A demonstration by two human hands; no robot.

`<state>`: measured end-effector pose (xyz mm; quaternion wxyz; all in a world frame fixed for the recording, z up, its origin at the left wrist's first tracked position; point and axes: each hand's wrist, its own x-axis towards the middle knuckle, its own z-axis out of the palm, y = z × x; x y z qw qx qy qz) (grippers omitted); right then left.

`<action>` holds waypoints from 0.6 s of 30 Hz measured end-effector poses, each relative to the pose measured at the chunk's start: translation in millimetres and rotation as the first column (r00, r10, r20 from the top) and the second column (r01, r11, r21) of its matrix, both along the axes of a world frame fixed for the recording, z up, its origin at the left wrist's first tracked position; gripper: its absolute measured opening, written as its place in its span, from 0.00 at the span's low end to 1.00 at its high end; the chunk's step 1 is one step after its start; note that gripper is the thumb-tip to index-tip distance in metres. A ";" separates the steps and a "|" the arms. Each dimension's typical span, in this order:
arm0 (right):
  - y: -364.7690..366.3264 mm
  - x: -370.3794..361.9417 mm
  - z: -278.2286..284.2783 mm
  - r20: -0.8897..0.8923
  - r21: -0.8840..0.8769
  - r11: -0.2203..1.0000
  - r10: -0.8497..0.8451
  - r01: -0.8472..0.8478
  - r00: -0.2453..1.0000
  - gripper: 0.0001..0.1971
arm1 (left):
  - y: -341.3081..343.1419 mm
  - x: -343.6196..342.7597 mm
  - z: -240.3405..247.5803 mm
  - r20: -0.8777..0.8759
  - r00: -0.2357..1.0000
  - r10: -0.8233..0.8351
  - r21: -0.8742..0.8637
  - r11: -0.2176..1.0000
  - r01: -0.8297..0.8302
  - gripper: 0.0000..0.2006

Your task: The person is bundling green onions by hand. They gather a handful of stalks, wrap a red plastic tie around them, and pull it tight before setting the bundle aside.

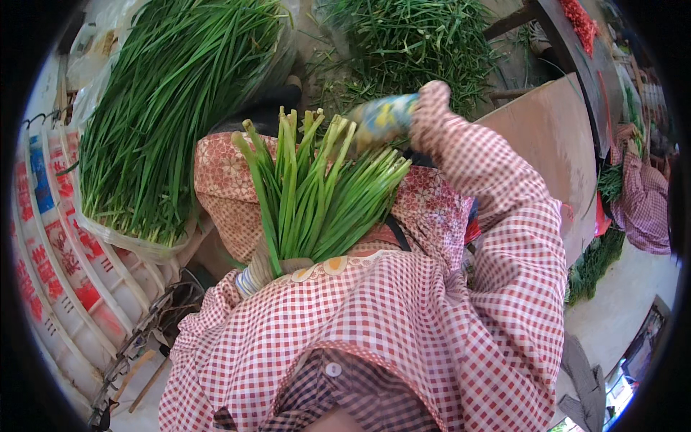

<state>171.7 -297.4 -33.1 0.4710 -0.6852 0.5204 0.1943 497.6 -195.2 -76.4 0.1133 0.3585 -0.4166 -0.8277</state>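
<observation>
A bunch of garlic chives (pixel 302 194), pale stem ends upward, stands in front of my chest. My left hand (pixel 265 265), in a greyish glove with a striped cuff, is closed around the lower part of the bunch. Beside the stem ends, my right hand (pixel 363 129) is smeared by motion; its fingers cannot be made out. A blue and yellow patterned cuff (pixel 392 119) covers that wrist. Under the bunch, a red floral cloth (pixel 227 169) lies over my lap.
At the left, a large heap of long garlic chives (pixel 173 108) lies in clear plastic (pixel 133 248). Loose green leaves (pixel 417 43) are piled ahead. A wooden board (pixel 543 158) leans at the right, near another person's checked sleeve (pixel 644 198). A white ribbed crate (pixel 79 266) stands left.
</observation>
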 end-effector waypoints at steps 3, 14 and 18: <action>2.0 14.7 -85.4 0.329 0.186 0.981 -0.009 -0.056 0.944 0.21 | -0.2 0.3 3.8 0.010 1.000 -0.018 0.009 1.000 0.018 0.42; 16.6 -19.8 -40.3 0.403 -0.326 0.750 -0.441 0.576 0.802 0.23 | -3.3 8.9 20.6 0.033 0.998 -0.049 0.019 0.999 0.048 0.42; -8.4 -172.5 -38.0 0.248 -0.919 0.127 -0.547 0.372 0.800 0.19 | -7.1 8.8 30.9 0.039 0.998 -0.059 0.001 0.998 0.059 0.42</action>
